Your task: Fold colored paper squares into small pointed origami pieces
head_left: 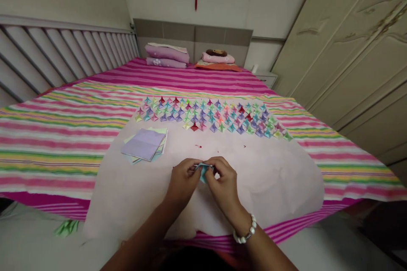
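Observation:
Between my two hands is a small piece of folded light-blue paper point(204, 172), held over the near middle of a large white sheet point(267, 178). My left hand point(186, 176) pinches its left side with thumb and fingers. On the other side, my right hand point(223, 174) grips it the same way, thumb pressed near the middle. Fingers cover much of the paper, so its full shape is hidden. Beyond the hands, rows of small folded paper pieces point(202, 115) in many colours stand on the sheet. To the left lies a stack of square paper point(143, 144), lilac on top.
A striped bed cover point(47, 135) lies under the sheet. Folded bedding point(167, 56) and a pillow pile point(218, 58) rest by the headboard point(222, 40). A slatted rail point(70, 51) borders the left side. Tiny red scraps point(198, 146) lie beyond my hands.

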Motion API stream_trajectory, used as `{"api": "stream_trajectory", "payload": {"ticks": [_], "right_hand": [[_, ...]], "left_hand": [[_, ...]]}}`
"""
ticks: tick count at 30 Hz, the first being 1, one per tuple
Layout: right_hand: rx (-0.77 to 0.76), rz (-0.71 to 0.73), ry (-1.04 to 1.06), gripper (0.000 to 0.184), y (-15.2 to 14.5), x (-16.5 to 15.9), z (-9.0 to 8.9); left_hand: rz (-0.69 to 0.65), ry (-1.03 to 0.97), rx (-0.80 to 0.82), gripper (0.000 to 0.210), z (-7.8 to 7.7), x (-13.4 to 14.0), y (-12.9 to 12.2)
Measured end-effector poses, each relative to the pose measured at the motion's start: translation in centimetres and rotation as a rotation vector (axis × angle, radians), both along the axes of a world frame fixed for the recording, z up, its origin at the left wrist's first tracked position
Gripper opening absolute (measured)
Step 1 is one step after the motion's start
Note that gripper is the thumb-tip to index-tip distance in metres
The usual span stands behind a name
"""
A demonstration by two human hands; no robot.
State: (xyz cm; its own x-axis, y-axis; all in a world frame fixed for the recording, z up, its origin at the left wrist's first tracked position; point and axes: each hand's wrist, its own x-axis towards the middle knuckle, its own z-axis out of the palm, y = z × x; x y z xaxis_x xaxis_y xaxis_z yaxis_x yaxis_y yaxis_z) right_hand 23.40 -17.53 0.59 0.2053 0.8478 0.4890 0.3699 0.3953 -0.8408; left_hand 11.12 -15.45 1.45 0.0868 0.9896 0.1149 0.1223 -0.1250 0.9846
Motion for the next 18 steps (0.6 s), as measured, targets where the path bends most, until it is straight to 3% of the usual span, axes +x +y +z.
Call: {"api": "stream_trajectory", "payload": {"ticks": [4, 7, 10, 14, 18], "right_hand": [[-0.18, 0.043, 0.33, 0.012, 0.3, 0.5, 0.0], [-0.312, 0.111, 0.55, 0.01, 0.6, 0.9, 0.1], [-0.357, 0.118, 0.614, 0.01, 0.6, 1.0, 0.5], [-0.363, 0.137, 0.648, 0.006, 0.4, 1.0, 0.8], [-0.372, 0.149, 0.672, 0.006, 0.3, 1.0, 0.8]], "left_hand": [[-0.116, -0.158, -0.072, 0.021, -0.1, -0.6, -0.2], [-0.156, -0.211, -0.031, 0.021, 0.0, -1.1, -0.3], [-0.16, -0.085, 0.156, 0.008, 0.2, -1.7, -0.4], [-0.232, 0.123, 0.43, 0.022, 0.4, -2.3, -0.7], [-0.221, 0.147, 0.439, 0.033, 0.1, -2.1, -1.0]]}}
